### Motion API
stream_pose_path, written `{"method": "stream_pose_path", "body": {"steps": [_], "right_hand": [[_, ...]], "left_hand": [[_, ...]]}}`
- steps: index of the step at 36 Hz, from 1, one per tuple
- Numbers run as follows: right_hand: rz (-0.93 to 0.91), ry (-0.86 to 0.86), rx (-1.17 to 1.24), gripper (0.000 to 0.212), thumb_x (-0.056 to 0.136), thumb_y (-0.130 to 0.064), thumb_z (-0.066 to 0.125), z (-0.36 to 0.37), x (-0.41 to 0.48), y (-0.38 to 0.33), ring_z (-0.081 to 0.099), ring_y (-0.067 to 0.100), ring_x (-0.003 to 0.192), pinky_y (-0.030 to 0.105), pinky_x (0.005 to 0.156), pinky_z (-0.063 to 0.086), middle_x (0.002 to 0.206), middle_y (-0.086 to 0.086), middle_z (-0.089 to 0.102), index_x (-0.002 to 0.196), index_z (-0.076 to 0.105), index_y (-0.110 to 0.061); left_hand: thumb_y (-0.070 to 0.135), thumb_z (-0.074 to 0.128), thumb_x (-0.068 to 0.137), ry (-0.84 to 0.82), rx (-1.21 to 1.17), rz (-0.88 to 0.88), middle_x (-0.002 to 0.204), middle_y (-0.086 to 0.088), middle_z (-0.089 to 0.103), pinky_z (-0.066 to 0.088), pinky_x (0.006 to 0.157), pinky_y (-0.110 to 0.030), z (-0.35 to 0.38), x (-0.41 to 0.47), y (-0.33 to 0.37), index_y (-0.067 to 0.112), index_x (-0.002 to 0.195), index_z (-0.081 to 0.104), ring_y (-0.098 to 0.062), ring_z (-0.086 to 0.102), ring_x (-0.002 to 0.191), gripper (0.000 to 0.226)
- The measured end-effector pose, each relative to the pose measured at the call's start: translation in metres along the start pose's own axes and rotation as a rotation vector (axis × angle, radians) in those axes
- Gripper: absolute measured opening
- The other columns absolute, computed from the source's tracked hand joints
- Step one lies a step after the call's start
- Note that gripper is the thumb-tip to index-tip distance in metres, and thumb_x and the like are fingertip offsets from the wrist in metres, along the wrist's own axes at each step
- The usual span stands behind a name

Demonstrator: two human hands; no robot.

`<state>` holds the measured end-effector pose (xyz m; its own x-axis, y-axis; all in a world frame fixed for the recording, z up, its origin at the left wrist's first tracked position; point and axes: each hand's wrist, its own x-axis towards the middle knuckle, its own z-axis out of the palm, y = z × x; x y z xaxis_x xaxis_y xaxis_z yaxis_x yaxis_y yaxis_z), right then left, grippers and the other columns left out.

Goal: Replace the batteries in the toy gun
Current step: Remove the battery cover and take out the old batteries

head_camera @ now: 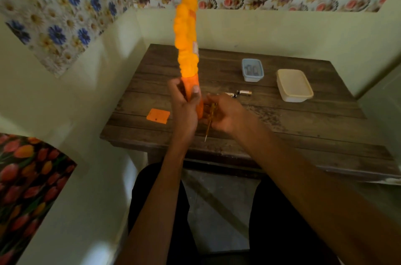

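The orange toy gun (186, 34) stands upright above the wooden table (282, 125), blurred by motion, barrel pointing up. My left hand (184, 108) is shut around its lower part near the grip. My right hand (225, 115) holds a thin yellow-handled screwdriver (210, 121) with its tip pointing down toward me, close against the gun's base. An orange battery cover (158, 116) lies flat on the table to the left of my hands. Two loose batteries (238, 93) lie on the table behind my right hand.
A small clear box (252, 69) with batteries inside stands at the back of the table. A cream lidded container (294, 85) sits to its right. Walls close in the table on the left and behind. My knees are under the near edge.
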<state>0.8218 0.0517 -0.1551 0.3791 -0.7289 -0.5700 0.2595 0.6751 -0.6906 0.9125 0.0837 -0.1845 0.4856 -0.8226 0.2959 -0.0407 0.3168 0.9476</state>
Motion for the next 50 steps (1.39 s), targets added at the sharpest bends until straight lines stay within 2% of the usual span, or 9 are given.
{"method": "stream_pose_path", "body": {"steps": [3,8,16,21,24,29,36,43,50], "right_hand": [[0.011,-0.019,0.012,0.023,0.100,-0.016,0.041,0.002,-0.003,-0.004,0.061,0.021,0.076,0.036,0.072,0.052,0.083,0.010,0.062,0.095,0.060,-0.006],[0.046,-0.073,0.124,0.028,0.098,-0.016,0.043,0.007,-0.004,-0.006,0.058,0.019,0.073,0.031,0.074,0.049,0.076,0.009,0.060,0.077,0.061,-0.008],[0.034,-0.049,0.142,0.026,0.097,-0.020,0.046,0.002,0.006,-0.004,0.060,0.018,0.073,0.031,0.075,0.050,0.066,0.007,0.064,0.078,0.061,-0.012],[0.012,-0.127,0.176,0.026,0.097,-0.017,0.042,0.002,0.005,-0.005,0.058,0.018,0.079,0.034,0.088,0.047,0.075,0.005,0.059,0.076,0.057,-0.013],[0.010,-0.172,0.204,0.026,0.097,-0.019,0.043,0.002,0.005,-0.006,0.059,0.017,0.076,0.034,0.088,0.047,0.065,0.004,0.063,0.076,0.057,-0.013],[0.071,-0.111,0.072,0.023,0.098,-0.019,0.044,-0.005,0.006,-0.004,0.062,0.025,0.093,0.040,0.083,0.052,0.100,0.014,0.063,0.109,0.060,-0.005],[0.065,-0.059,0.086,0.020,0.094,0.014,0.034,-0.027,0.001,-0.010,0.057,0.022,0.075,0.023,0.053,0.056,0.094,0.019,0.052,0.096,0.052,0.008],[-0.306,0.332,-0.550,0.010,0.088,-0.011,0.064,-0.068,0.007,-0.023,0.055,0.004,0.048,0.014,0.041,0.041,0.070,0.006,0.064,0.092,0.067,-0.002],[-0.546,0.490,-1.070,0.012,0.073,-0.031,0.081,-0.087,0.039,-0.027,0.064,0.007,0.084,0.028,0.079,0.053,0.085,-0.005,0.073,0.083,0.075,-0.029]], "left_hand": [[0.011,0.056,0.094,-0.070,0.176,0.038,0.090,0.005,0.053,0.043,0.070,-0.015,0.006,-0.001,0.005,0.016,0.108,0.041,0.004,0.053,0.077,0.021],[0.022,0.056,0.089,-0.112,0.414,0.108,0.106,-0.002,0.058,0.047,0.083,-0.040,0.017,0.001,0.010,0.020,0.113,0.046,-0.020,0.057,0.097,0.026],[0.011,0.059,0.088,-0.112,0.604,0.226,0.117,-0.004,0.053,0.035,0.080,-0.027,0.019,-0.002,0.015,0.016,0.120,0.045,-0.019,0.051,0.104,0.036],[0.007,0.059,0.082,-0.124,0.690,0.276,0.117,-0.007,0.052,0.042,0.081,-0.037,0.020,0.001,0.024,0.014,0.120,0.046,-0.024,0.051,0.105,0.041],[0.005,0.058,0.082,-0.138,0.687,0.268,0.117,-0.008,0.052,0.040,0.082,-0.034,0.021,0.000,0.028,0.012,0.121,0.047,-0.023,0.049,0.105,0.041],[0.013,0.060,0.086,-0.076,0.540,0.207,0.109,-0.001,0.054,0.044,0.079,-0.034,0.020,0.003,0.031,0.017,0.113,0.047,-0.018,0.053,0.098,0.030],[0.014,0.060,0.089,0.036,0.232,0.055,0.087,0.005,0.053,0.042,0.070,-0.024,0.005,0.013,0.027,0.019,0.102,0.045,-0.003,0.051,0.074,0.020],[0.007,0.054,0.095,0.213,0.021,-0.155,0.088,0.007,0.050,0.039,0.066,-0.011,0.005,0.014,0.000,0.011,0.106,0.044,-0.001,0.047,0.077,0.016],[0.006,0.051,0.097,0.275,-0.261,-0.328,0.098,-0.002,0.056,0.046,0.091,-0.040,0.008,0.002,-0.020,0.021,0.095,0.045,-0.023,0.054,0.098,0.016]]}}
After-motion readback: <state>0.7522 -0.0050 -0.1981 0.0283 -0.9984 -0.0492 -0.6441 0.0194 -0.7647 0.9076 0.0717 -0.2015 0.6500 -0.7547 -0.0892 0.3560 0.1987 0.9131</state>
